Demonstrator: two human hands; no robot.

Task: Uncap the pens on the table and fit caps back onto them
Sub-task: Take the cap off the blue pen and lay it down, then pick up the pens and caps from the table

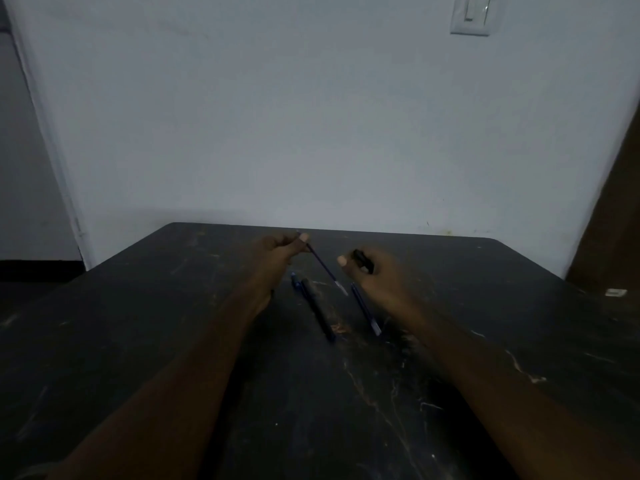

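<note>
My left hand (278,252) grips the rear end of a thin blue pen (323,266), uncapped, its pale tip slanting down to the right above the table. A short gap away, my right hand (372,271) is closed around a dark pen cap (362,259) that sticks out above the fingers. On the dark table (485,323) between my forearms lie a black pen (317,310) with a blue one partly hidden behind its far end (295,279), and another blue pen (365,310) close under my right wrist.
A small white object (616,292) lies near the table's right edge. The table butts against a white wall with a light switch (472,13) at upper right. A dark doorway opens on the left, a brown door on the right.
</note>
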